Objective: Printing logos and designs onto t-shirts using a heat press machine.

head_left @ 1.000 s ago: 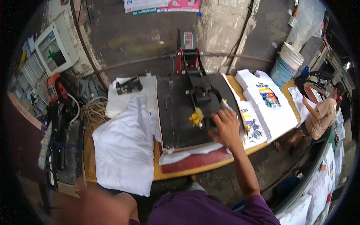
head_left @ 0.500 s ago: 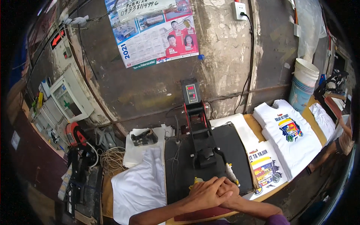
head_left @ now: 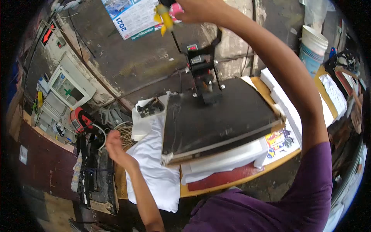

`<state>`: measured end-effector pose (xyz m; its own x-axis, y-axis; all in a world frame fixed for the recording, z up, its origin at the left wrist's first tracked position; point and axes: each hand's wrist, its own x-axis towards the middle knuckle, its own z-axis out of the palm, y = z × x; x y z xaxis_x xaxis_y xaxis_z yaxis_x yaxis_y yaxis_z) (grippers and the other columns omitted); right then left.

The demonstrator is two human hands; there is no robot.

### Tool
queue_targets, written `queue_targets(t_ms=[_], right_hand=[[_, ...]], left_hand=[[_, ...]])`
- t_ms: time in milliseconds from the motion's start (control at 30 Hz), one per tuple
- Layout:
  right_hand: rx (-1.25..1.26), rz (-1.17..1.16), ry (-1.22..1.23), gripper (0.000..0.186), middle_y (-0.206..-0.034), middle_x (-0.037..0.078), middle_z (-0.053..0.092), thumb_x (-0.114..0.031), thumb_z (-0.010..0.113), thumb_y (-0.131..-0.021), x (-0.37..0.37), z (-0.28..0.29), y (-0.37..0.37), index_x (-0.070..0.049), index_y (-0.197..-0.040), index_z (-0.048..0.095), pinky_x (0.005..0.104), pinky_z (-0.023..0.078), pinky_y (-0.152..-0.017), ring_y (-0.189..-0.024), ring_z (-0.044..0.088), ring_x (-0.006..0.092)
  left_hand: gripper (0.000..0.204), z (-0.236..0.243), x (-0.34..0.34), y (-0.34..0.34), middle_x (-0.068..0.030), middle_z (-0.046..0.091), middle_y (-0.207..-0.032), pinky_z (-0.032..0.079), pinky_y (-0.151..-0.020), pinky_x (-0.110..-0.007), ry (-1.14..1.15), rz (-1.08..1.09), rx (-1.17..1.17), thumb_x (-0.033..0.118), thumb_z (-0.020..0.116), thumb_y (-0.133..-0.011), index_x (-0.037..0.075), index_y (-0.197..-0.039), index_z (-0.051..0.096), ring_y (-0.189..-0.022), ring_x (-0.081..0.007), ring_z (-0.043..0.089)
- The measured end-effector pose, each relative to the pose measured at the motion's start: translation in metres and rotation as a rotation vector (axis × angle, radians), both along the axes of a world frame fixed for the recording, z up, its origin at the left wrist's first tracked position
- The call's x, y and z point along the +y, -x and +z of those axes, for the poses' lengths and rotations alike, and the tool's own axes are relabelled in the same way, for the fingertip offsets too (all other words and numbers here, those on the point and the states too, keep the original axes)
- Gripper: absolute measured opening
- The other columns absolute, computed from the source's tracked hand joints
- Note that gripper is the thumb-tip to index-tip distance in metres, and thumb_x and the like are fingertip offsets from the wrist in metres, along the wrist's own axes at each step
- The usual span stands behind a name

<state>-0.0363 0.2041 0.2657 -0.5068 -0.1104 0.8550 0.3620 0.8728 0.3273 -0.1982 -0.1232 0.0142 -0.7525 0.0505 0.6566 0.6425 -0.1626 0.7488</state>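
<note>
At the top of the view my right hand [head_left: 193, 11] is closed round the raised handle [head_left: 166, 19] of a heat press, which is wrapped in yellow and pink. The press's dark upper plate [head_left: 216, 120] is lifted and tilted above its base. White cloth [head_left: 228, 158] shows beneath the plate's front edge, by a dark red board edge [head_left: 224, 178]. My left hand [head_left: 117, 149] holds nothing; its slightly blurred fingers are loosely extended above a white shirt [head_left: 154, 170], near a coil of tan cord [head_left: 124, 133].
White shirts with a colourful print [head_left: 276, 143] lie right of the press, partly behind my arm. A white and blue bucket [head_left: 312, 50] stands at the back right. On the left are a second black press [head_left: 96, 178], a red device [head_left: 80, 120] and a white cabinet [head_left: 69, 87].
My hands have parted from being clasped on the press handle. The right has risen with the handle, and the upper plate has lifted. My left hand has moved left.
</note>
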Motion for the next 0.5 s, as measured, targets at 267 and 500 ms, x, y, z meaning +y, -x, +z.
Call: queue_targets(t_ms=[267, 500], right_hand=[[0.150, 0.090, -0.038, 0.052, -0.093, 0.020, 0.061, -0.028, 0.061, -0.075, 0.006, 0.005, -0.010, 0.000, -0.118, 0.052, 0.0461, 0.044, -0.086, -0.101, 0.053, 0.0396], [-0.488, 0.504, 1.178, 0.017, -0.073, 0.011, 0.065, -0.021, 0.067, -0.082, -0.194, -0.189, -0.182, -0.004, -0.077, 0.066, 0.0326, 0.047, -0.063, -0.069, 0.062, 0.0225]], left_hand=[[0.040, -0.116, 0.005, -0.140, -0.0175, 0.055, -0.122, 0.029, -0.104, -0.049, 0.886, -0.420, 0.620, 0.015, 0.065, -0.079, 0.004, -0.116, 0.056, -0.117, -0.0322, 0.049], [0.025, -0.157, -0.024, -0.139, -0.0114, 0.061, -0.109, 0.033, -0.095, -0.057, 0.941, -0.333, 0.970, 0.010, 0.057, -0.078, 0.001, -0.101, 0.062, -0.116, -0.0271, 0.050]])
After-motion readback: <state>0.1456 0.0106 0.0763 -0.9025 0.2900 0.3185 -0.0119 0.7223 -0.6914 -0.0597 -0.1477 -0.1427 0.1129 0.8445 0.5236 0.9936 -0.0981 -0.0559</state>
